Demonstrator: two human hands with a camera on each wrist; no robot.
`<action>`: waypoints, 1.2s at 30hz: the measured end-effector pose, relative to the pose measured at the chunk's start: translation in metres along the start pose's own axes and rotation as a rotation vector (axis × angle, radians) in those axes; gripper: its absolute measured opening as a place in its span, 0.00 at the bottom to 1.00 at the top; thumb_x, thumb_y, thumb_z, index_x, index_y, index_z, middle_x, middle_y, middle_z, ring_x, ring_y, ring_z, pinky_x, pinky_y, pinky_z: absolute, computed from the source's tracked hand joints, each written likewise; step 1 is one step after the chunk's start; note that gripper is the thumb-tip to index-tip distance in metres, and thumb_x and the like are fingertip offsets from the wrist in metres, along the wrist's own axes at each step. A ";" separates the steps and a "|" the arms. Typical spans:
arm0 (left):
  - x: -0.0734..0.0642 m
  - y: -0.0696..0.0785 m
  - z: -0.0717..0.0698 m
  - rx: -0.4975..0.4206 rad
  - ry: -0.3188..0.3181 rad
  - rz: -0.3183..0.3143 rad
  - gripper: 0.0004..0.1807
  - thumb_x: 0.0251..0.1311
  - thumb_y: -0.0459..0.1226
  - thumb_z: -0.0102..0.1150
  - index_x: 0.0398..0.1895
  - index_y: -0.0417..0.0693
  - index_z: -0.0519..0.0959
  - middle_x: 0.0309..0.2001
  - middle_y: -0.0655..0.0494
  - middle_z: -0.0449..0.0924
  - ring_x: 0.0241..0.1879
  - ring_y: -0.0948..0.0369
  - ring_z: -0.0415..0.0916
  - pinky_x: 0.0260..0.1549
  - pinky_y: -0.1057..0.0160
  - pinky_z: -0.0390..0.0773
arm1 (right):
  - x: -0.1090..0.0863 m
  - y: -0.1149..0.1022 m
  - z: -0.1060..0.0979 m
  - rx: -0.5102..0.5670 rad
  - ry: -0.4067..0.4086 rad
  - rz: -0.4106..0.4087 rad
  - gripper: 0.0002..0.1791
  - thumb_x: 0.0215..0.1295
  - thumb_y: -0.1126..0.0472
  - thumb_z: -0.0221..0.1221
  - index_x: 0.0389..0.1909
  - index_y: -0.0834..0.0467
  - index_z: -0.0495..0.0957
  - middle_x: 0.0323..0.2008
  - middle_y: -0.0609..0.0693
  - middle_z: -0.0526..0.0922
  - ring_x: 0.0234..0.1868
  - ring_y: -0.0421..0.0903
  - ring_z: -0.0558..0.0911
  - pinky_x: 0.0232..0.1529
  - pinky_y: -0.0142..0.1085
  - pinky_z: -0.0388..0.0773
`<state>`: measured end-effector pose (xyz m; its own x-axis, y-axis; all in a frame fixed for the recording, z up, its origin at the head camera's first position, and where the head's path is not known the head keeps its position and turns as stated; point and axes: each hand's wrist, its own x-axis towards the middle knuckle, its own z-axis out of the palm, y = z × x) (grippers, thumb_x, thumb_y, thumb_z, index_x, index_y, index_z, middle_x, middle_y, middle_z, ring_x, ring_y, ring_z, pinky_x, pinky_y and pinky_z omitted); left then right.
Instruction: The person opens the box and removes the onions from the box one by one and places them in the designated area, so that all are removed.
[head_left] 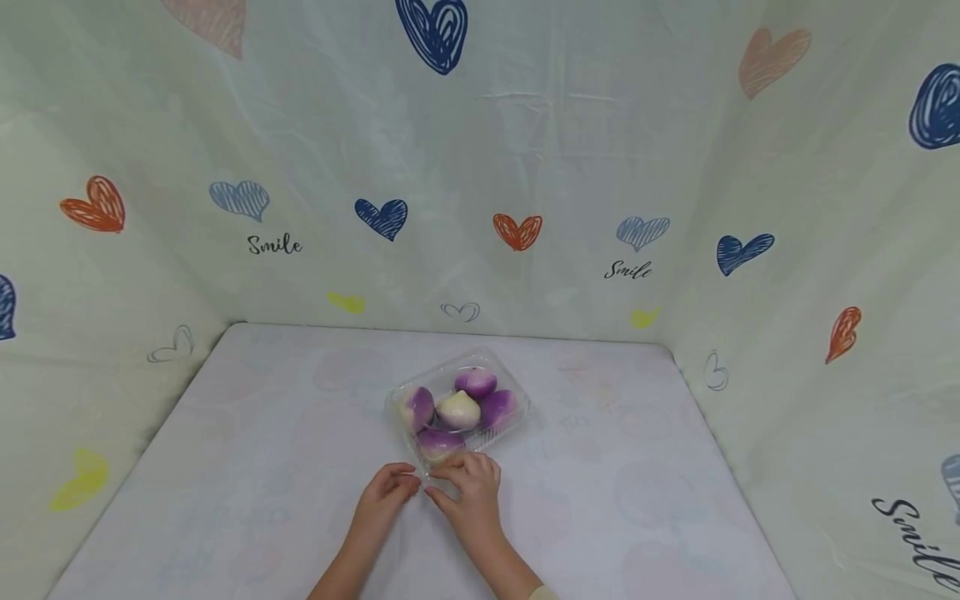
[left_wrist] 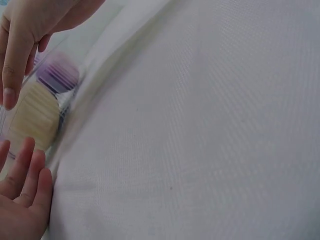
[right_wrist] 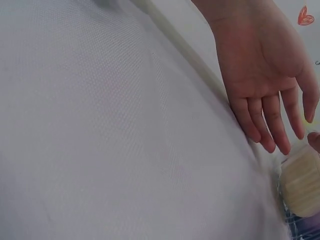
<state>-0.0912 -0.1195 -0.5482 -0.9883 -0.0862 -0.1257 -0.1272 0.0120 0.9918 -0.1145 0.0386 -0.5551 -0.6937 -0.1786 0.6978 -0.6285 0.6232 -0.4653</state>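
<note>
Nearest, I had the left hand (head_left: 385,493) with fingers loosely extended and the right hand (head_left: 474,492) with its grip parted, thumb off forefinger, both at the near corner of the clear rectangular plastic container (head_left: 442,379). I judged the step to be working that corner's edge; the next move called for a firmer pinch there. Beyond, five rounded purple-and-white turnips (head_left: 459,412) sat inside, mid-worktop (head_left: 600,467).

In front of you is a white table (head_left: 615,467), its surface fine-woven, lightly creased & faintly blotched w/ pale color, & lying directly on it, approx. mid-width twd. the back edge, your clear plastic box (head_left: 441,377), set askew.
</note>
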 end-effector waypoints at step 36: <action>0.011 -0.004 0.001 -0.232 -0.095 -0.136 0.08 0.66 0.32 0.57 0.44 0.36 0.73 0.37 0.55 0.79 0.42 0.61 0.73 0.47 0.67 0.68 | 0.007 0.000 0.005 0.105 0.013 0.008 0.08 0.38 0.60 0.76 0.23 0.50 0.88 0.28 0.38 0.74 0.36 0.39 0.71 0.49 0.38 0.60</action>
<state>-0.1018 -0.1196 -0.5538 -0.9683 0.0227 -0.2488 -0.2475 -0.2227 0.9430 -0.1212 0.0340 -0.5532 -0.6949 -0.1633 0.7003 -0.6566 0.5411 -0.5254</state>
